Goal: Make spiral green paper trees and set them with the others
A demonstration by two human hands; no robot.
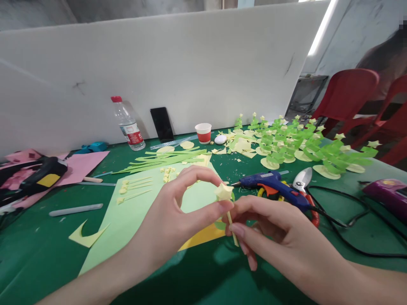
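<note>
Between the thumb and index finger of my left hand [178, 212] is a pale yellow folded paper star [224, 192]. A thin yellow paper stem [233, 232] runs down from the star, pinched by the fingers of my right hand [270, 233]. Some green paper shows behind the star, mostly hidden by the fingers. Beyond my hands lies a light green paper sheet [108, 237], with several star-tipped stems [135, 186] and a cluster of small paper stars [168, 173] on it. An orange-yellow sheet [203, 237] pokes out below my left hand.
A blue glue gun [273, 184] and red-handled shears [303, 180] lie to the right, with a black cable [337, 245]. Several finished paper plants [295, 140] stand behind them. A bottle [129, 127], phone [162, 123] and paper cup [203, 133] stand along the white board [190, 72].
</note>
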